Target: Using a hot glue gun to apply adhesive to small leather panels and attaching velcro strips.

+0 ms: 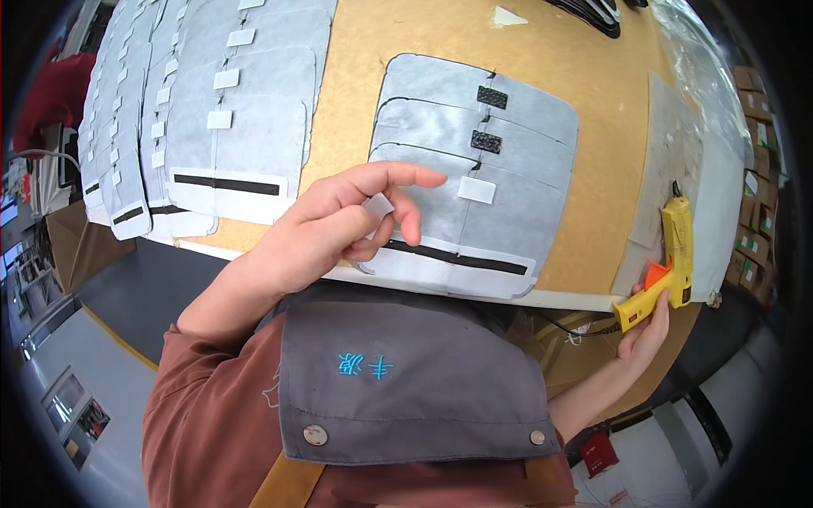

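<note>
My left hand is over the lower left of a stack of overlapping grey fabric panels, a small white rectangular piece held between its thumb and fingers. Two dark textured patches and one white patch lie down the panels' middle seam. A black strip crosses the lowest panel near the table's front edge. At the right, my right hand grips the handle of a yellow hot glue gun with an orange trigger, its nozzle pointing away from me over the table edge area.
More rows of grey panels with white patches cover the left of the tan table. Clear plastic film lies along the right side, a black item at the far edge. Another person's red sleeve shows far left. Cardboard boxes stand right.
</note>
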Tool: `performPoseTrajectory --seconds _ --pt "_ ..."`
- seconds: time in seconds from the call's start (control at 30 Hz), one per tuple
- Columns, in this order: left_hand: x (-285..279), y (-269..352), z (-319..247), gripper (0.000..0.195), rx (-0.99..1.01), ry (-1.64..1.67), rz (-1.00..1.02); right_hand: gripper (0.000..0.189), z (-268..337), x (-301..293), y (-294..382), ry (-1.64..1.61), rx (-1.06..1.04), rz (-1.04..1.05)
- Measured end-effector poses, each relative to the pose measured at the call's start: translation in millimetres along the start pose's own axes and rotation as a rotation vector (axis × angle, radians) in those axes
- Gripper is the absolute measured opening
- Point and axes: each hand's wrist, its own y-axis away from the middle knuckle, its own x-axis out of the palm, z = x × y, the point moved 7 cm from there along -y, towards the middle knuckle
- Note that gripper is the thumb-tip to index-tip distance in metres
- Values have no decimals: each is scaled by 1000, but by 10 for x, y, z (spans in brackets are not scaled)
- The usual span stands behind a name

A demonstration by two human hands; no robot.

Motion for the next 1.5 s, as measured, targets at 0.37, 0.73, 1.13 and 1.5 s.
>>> performPoseTrajectory --seconds 0.37,0.73,1.13,1.5 --pt "491 -117 23 55 -91 -368 258 26 544 1896 1423 696 -955 458" --pt "560 -320 8 57 -16 -472 301 19 179 2673 1607 527 -1132 823" --pt "384 -294 64 17 -208 -417 164 28 353 2465 1636 497 -1520 639" --pt "534 -369 -252 17 310 -896 230 16 110 2625 1268 275 -510 1042"
